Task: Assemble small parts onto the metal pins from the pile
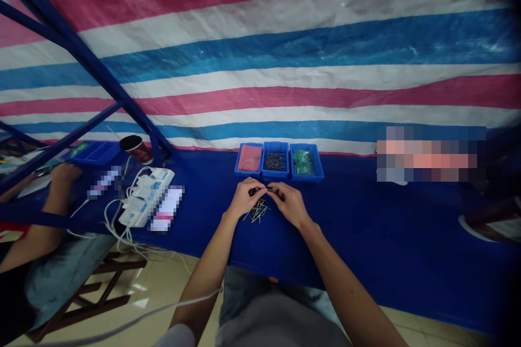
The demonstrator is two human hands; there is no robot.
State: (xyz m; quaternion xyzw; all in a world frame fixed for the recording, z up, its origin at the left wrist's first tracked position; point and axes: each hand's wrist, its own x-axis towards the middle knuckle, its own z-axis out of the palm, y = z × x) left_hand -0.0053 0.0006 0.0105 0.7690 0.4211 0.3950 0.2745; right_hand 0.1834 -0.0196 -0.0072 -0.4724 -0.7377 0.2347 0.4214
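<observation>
My left hand (pixel 245 198) and my right hand (pixel 290 203) meet over the blue table (pixel 366 217), fingers pinched together on a small dark part (pixel 264 190) held between them. Just below the hands lies a loose heap of thin pins (pixel 257 211) on the cloth. Behind the hands stand three small blue trays in a row: one with pink contents (pixel 249 158), one with dark pins (pixel 275 160), one with green parts (pixel 306 162).
A white power strip with cables (pixel 142 198) lies at the left, with a dark cup (pixel 136 147) and another blue tray (pixel 95 152) behind it. Another person's arm (pixel 44 217) reaches in at far left. A striped tarp (pixel 285 54) hangs behind; blue frame bars (pixel 73 43) cross at left.
</observation>
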